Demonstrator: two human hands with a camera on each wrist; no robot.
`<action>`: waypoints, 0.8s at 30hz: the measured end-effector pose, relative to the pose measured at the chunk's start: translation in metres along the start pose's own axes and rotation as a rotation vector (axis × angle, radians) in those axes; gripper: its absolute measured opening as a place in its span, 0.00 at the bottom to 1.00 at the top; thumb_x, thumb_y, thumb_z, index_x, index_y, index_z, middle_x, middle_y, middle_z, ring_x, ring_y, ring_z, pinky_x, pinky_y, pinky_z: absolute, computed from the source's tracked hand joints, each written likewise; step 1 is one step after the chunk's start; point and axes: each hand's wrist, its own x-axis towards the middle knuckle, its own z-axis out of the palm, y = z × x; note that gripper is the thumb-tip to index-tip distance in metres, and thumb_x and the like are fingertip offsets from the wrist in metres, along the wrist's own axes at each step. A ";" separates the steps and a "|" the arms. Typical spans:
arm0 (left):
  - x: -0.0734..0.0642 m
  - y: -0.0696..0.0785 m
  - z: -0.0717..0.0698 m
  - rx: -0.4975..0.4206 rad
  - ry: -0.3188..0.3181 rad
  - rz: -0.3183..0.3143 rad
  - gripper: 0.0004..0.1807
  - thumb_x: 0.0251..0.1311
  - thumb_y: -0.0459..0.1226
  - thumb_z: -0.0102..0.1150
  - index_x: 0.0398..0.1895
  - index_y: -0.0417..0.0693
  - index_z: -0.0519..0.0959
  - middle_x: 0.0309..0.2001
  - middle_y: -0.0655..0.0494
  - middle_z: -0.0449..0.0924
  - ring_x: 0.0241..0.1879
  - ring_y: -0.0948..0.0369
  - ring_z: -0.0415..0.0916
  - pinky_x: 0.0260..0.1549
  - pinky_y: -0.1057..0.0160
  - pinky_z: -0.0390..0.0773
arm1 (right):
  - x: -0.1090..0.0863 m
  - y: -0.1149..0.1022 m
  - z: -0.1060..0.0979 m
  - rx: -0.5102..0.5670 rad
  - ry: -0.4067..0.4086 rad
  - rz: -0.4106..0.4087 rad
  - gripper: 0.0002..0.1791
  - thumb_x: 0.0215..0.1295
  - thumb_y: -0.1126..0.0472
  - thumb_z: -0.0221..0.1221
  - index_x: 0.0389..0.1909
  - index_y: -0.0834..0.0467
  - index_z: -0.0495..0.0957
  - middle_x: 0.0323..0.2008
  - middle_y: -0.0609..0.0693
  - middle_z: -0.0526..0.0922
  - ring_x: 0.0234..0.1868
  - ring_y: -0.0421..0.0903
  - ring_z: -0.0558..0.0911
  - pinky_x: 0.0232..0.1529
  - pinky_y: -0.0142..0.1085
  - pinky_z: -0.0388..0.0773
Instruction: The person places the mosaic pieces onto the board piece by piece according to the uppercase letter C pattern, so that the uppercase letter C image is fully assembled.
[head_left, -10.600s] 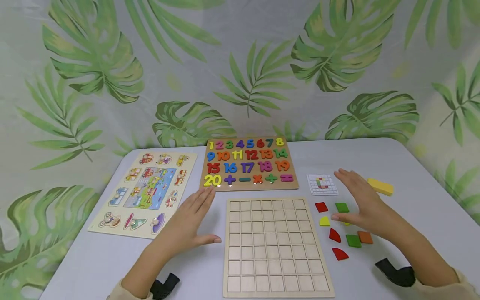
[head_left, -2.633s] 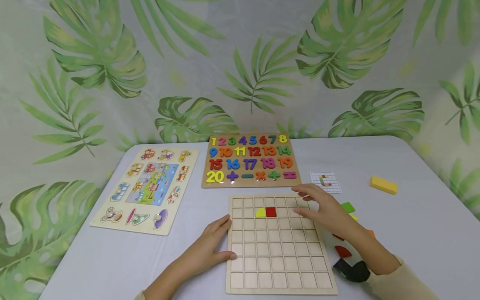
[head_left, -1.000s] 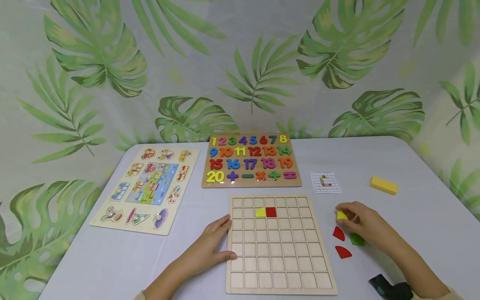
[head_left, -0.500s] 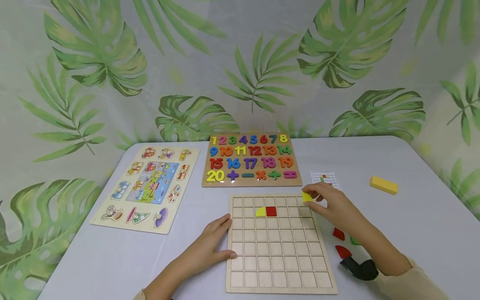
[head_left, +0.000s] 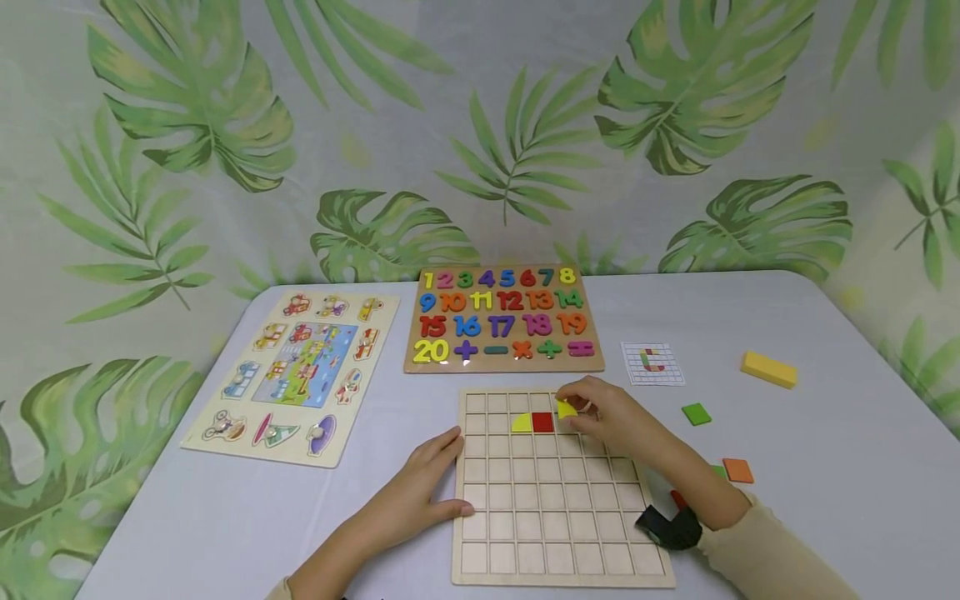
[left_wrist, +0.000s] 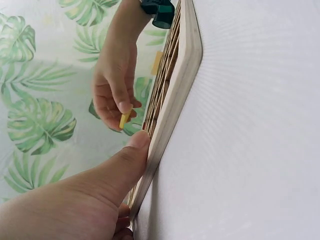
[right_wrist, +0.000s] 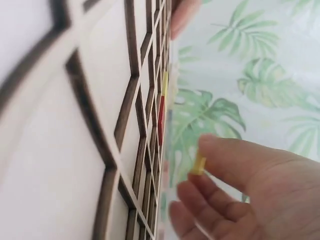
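My right hand (head_left: 618, 421) pinches a yellow quarter-circle tile (head_left: 566, 409) between thumb and fingertips, above the upper part of the wooden grid board (head_left: 550, 529). In the right wrist view this tile (right_wrist: 198, 165) is held apart from the grid. Just left of it, a red square tile (head_left: 543, 422) and another yellow quarter-circle tile (head_left: 521, 424) lie side by side in second-row cells. My left hand (head_left: 408, 492) rests against the board's left edge, fingers extended. Its thumb (left_wrist: 137, 142) touches the rim in the left wrist view.
Right of the board lie a pattern card (head_left: 652, 364), a green tile (head_left: 697, 413), an orange tile (head_left: 738, 471) and a yellow block (head_left: 769, 369). My forearm partly hides another green tile and a red piece. Behind are a number board (head_left: 495, 367) and a picture puzzle (head_left: 202, 442).
The right hand has taken the second yellow tile from the table and carried it left over the board. Earlier, the red square and first yellow tile went onto the grid. The left hand stays put lately.
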 end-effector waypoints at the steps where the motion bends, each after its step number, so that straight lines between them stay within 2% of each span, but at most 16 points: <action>1: 0.000 0.000 0.000 0.001 0.000 -0.001 0.48 0.49 0.58 0.57 0.66 0.39 0.55 0.68 0.51 0.47 0.65 0.52 0.44 0.59 0.52 0.55 | 0.000 0.002 0.001 -0.002 -0.019 0.021 0.16 0.54 0.64 0.62 0.45 0.61 0.76 0.35 0.46 0.75 0.36 0.43 0.72 0.36 0.34 0.75; 5: 0.000 0.000 0.000 0.002 -0.003 -0.004 0.48 0.49 0.58 0.57 0.66 0.39 0.55 0.68 0.51 0.47 0.66 0.52 0.44 0.59 0.52 0.55 | -0.001 0.009 0.006 -0.014 -0.077 0.067 0.16 0.55 0.60 0.63 0.44 0.58 0.76 0.33 0.43 0.73 0.34 0.42 0.70 0.35 0.32 0.73; 10: 0.000 0.000 0.000 0.000 -0.004 -0.005 0.47 0.49 0.57 0.57 0.66 0.39 0.55 0.68 0.51 0.47 0.65 0.52 0.44 0.59 0.52 0.55 | -0.001 0.013 0.008 -0.019 -0.109 0.062 0.17 0.54 0.59 0.63 0.45 0.56 0.75 0.33 0.43 0.73 0.35 0.42 0.70 0.35 0.32 0.72; 17: 0.000 0.000 0.000 0.000 -0.004 -0.003 0.47 0.49 0.57 0.58 0.66 0.39 0.55 0.68 0.51 0.47 0.65 0.52 0.45 0.59 0.52 0.55 | -0.002 0.015 0.010 -0.024 -0.081 0.050 0.11 0.56 0.62 0.61 0.41 0.56 0.76 0.33 0.43 0.73 0.33 0.40 0.70 0.34 0.31 0.72; 24: 0.000 0.000 0.000 0.008 0.000 0.000 0.47 0.49 0.57 0.57 0.66 0.39 0.55 0.68 0.51 0.47 0.65 0.52 0.45 0.59 0.52 0.55 | -0.002 0.019 0.012 -0.008 -0.085 0.023 0.10 0.56 0.62 0.61 0.40 0.57 0.77 0.32 0.42 0.74 0.32 0.39 0.71 0.32 0.31 0.72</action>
